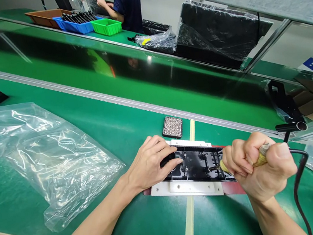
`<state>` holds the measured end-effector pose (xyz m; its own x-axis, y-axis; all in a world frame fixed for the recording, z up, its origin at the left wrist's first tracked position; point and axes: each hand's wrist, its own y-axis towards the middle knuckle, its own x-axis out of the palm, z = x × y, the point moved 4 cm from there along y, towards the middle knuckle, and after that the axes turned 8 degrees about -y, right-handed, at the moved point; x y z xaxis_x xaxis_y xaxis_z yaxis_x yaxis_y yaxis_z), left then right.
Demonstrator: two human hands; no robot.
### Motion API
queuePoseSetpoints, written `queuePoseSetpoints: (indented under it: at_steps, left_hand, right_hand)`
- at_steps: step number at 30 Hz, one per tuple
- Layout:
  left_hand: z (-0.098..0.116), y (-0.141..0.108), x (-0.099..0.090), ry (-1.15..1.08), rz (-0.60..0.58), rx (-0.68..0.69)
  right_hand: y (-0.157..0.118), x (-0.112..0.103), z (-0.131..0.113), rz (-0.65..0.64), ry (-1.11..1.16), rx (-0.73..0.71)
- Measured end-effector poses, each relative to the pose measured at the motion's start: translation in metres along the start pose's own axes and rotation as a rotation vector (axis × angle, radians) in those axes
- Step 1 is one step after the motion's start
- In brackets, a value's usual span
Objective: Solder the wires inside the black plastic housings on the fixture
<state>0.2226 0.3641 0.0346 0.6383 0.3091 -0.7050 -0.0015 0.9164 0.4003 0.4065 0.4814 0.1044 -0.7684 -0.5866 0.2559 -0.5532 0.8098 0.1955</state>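
A black plastic housing [194, 162] with ribs and posts lies inner side up in a white and red holding fixture [195, 188]. My left hand [154, 160] spans the housing's left end, fingers on the far edge and thumb near the close one. My right hand [262, 164] is closed around a corded electric screwdriver [259, 159] with a worn yellowish body. Its bit points down into the right part of the housing; whether a screw sits under it is hidden. Just beyond the fixture stands a small square tray [172, 126] full of tiny screws.
A clear plastic bag [62, 159] covers the table's left side. The screwdriver's black cord [298, 190] hangs at right. Past a metal rail [82, 90] runs a green conveyor belt [128, 86]. Beyond it are a blue bin [76, 27], a green bin [107, 27] and a co-worker [130, 7].
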Motion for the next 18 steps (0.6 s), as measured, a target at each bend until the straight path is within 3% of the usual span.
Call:
queuePoseSetpoints:
  at_steps: [18]
  left_hand:
    - [-0.0034,-0.0024,0.0017,-0.01,-0.005,0.001]
  right_hand:
    - [-0.0015,0.0008,0.0023,-0.029,-0.002,-0.013]
